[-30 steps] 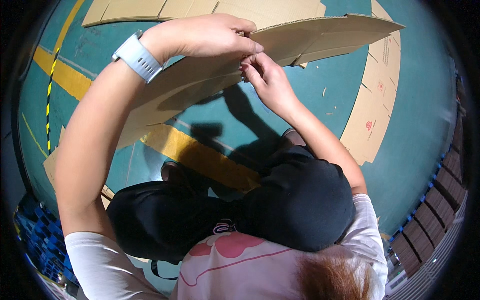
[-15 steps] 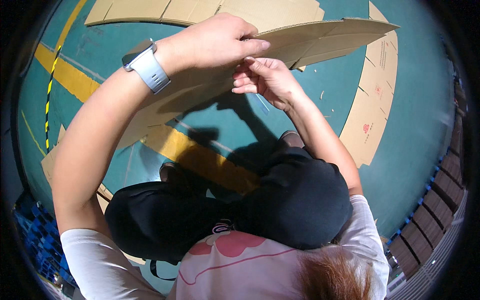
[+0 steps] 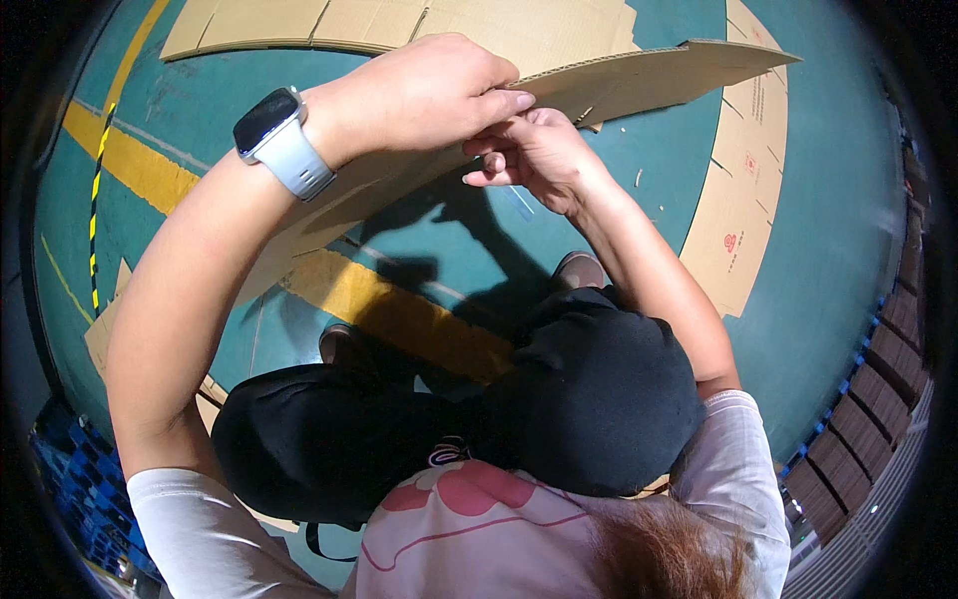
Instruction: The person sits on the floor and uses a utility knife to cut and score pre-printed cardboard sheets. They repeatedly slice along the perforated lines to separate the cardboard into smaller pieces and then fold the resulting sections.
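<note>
A long brown corrugated cardboard sheet (image 3: 649, 84) is held tilted on edge in front of me, above the floor. My left hand (image 3: 429, 95), with a watch on its wrist, is closed over the sheet's upper edge, thumb on the near side. Just below that thumb, my right hand (image 3: 547, 160) has its fingers curled and its thumb and forefinger drawn together against the sheet. Its fingertips are partly covered by the left thumb, so I cannot make out what is pinched there.
Stacked flat cardboard (image 3: 369, 22) lies on the green floor at the far side. Another printed cardboard strip (image 3: 743, 180) lies to the right. Yellow floor lines (image 3: 150, 165) and small scraps (image 3: 639, 178) show. Brown stacks (image 3: 863, 414) stand along the right rim, blue items (image 3: 85, 489) at lower left.
My right hand has moved slightly up, and its thumb and forefinger have gone in under the left thumb at the sheet. The left hand keeps its hold on the cardboard sheet.
</note>
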Demonstrator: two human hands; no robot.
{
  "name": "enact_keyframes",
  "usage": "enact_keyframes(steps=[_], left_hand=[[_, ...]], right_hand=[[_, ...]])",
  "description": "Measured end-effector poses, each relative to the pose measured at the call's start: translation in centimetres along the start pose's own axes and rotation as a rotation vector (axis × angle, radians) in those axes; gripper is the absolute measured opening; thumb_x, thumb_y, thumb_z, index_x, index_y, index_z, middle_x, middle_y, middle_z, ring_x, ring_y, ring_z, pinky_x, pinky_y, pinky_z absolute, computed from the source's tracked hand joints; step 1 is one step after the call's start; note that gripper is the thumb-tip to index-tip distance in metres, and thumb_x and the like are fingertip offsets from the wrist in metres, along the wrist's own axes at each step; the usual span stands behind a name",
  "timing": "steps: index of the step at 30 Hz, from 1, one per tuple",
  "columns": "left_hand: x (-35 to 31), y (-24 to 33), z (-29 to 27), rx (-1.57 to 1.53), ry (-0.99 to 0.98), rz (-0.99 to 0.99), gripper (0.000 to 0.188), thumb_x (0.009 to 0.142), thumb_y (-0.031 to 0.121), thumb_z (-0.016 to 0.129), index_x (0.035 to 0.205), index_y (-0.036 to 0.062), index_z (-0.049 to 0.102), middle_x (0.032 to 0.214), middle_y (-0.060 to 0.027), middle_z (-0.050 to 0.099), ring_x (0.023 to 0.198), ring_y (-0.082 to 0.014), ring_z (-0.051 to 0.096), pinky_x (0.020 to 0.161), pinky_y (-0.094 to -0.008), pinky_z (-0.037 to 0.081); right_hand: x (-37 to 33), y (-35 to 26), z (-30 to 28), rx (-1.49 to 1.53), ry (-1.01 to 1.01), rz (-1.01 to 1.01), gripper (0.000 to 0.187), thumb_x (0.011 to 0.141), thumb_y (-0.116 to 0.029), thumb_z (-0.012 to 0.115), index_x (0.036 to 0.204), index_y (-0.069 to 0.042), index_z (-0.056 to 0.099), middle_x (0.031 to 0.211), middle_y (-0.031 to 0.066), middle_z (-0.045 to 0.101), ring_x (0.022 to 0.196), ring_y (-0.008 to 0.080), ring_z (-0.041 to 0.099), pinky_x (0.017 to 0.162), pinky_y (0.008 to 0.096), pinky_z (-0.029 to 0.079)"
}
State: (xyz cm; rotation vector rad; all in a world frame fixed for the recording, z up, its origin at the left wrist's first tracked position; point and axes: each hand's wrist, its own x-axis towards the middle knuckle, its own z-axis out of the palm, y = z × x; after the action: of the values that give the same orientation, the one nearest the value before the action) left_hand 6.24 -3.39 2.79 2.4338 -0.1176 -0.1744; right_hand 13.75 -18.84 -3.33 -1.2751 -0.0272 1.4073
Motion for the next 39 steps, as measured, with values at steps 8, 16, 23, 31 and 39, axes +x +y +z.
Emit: enact_keyframes(steps=[8, 16, 23, 31, 39], left_hand=[[0.2, 0.3, 0.2, 0.074, 0.03, 0.037, 0.033, 0.094, 0.028, 0.048, 0.085, -0.0004, 0.061, 0.069, -0.0212, 0.059, 0.064, -0.0362, 0.058, 0.062, -0.0428, 0.046], [0.5, 0.2, 0.3, 0.134, 0.056, 0.052, 0.032, 0.094, 0.028, 0.047, 0.085, -0.0001, 0.061, 0.07, -0.0212, 0.059, 0.066, -0.0365, 0.059, 0.062, -0.043, 0.047], [0.7, 0.4, 0.4, 0.098, 0.058, 0.02, 0.032, 0.094, 0.027, 0.047, 0.085, -0.0011, 0.059, 0.07, -0.0218, 0.059, 0.066, -0.0374, 0.058, 0.061, -0.0423, 0.046], [1.5, -2.1, -1.1, 0.0, 0.143, -0.061, 0.035, 0.094, 0.031, 0.05, 0.096, -0.0025, 0.062, 0.079, -0.0222, 0.061, 0.072, -0.0335, 0.059, 0.066, -0.0394, 0.046], [-1.6, -3.3, -4.1, -0.028, -0.002, -0.397, 0.046, 0.092, 0.046, 0.053, 0.094, 0.0002, 0.061, 0.072, -0.0033, 0.05, 0.068, -0.0129, 0.045, 0.063, -0.0288, 0.041]], right_hand=[[0.0, -0.1, 0.7, -0.111, 0.08, -0.054, 0.02, 0.094, -0.009, 0.047, 0.089, 0.008, 0.057, 0.073, 0.012, 0.061, 0.055, 0.013, 0.058, 0.065, 0.036, 0.06], [1.3, 1.3, 0.9, -0.254, 0.168, -0.303, 0.018, 0.089, -0.001, 0.05, 0.077, 0.008, 0.059, 0.063, 0.0113, 0.06, 0.051, 0.0146, 0.056, 0.056, 0.0313, 0.055], [0.7, 1.1, 1.1, -0.329, 0.199, -0.355, 0.019, 0.087, -0.001, 0.052, 0.072, 0.006, 0.061, 0.062, 0.0108, 0.061, 0.053, 0.0151, 0.056, 0.054, 0.029, 0.048], [2.1, 1.3, 1.9, -1.084, 0.217, -1.34, 0.018, 0.081, -0.022, 0.061, 0.073, -0.007, 0.058, 0.074, 0.0133, 0.062, 0.073, 0.0346, 0.062, 0.062, 0.0449, 0.048], [2.5, 14.2, -13.1, -1.646, 0.311, -0.465, 0.029, 0.079, -0.03, 0.067, 0.09, -0.005, 0.056, 0.089, 0.0132, 0.057, 0.086, 0.0334, 0.058, 0.072, 0.0429, 0.048]])
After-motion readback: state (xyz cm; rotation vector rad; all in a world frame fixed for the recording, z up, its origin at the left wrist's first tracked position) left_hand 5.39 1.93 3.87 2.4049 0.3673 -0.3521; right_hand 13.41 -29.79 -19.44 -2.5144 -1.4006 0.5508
